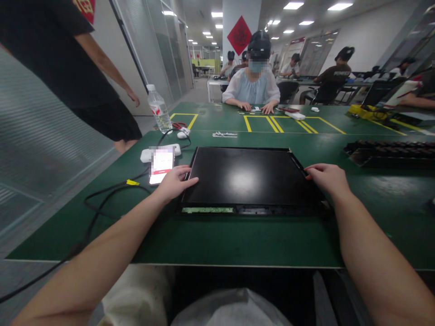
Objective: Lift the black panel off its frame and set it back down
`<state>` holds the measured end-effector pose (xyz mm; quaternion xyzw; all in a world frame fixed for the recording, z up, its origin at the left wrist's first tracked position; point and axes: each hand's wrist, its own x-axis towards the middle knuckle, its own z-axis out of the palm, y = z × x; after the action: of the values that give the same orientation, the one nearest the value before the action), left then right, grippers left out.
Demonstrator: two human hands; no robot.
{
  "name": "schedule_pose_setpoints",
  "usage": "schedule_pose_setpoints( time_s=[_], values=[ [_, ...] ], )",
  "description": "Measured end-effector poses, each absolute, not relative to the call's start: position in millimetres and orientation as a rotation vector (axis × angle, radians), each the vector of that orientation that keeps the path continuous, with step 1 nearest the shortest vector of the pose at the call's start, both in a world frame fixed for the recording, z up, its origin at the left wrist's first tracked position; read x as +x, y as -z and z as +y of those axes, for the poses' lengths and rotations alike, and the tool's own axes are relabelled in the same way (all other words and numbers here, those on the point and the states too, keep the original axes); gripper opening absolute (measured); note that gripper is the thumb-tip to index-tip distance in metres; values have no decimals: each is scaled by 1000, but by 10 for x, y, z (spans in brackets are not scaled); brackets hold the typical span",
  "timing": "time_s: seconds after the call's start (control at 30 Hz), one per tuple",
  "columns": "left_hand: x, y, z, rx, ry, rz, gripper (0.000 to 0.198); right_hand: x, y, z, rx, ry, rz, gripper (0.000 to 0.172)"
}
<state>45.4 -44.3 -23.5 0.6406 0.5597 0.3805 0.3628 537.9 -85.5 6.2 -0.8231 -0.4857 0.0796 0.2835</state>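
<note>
A black display panel (238, 179) lies face up on the green table, a ceiling light mirrored in its surface. Along its near edge runs a strip of green circuit board (208, 210). My left hand (175, 182) is closed on the panel's left edge, with the thumb on top near the rim. At the opposite side, my right hand (326, 178) pinches the right edge, its fingertips bent against the frame. The undersides of the fingers are hidden on both sides.
Left of the panel are a lit phone (161, 166), a white power bank (145, 155), black cables (98, 209) and a water bottle (159, 110). Black racked parts (394, 151) stand right. A co-worker (253, 86) sits opposite; another person (68, 59) stands left.
</note>
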Motion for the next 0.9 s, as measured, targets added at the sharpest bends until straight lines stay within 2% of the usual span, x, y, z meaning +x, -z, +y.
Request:
schedule_pose_setpoints(
  time_s=[0.53,0.9],
  values=[
    [374,327,-376,1945,-797,1534,59,5350,-86,-876,-2187,-233,-1299,22],
    [370,320,-387,1982,-794,1533,57,5408,-24,-845,-2126,-196,-1316,19]
  ],
)
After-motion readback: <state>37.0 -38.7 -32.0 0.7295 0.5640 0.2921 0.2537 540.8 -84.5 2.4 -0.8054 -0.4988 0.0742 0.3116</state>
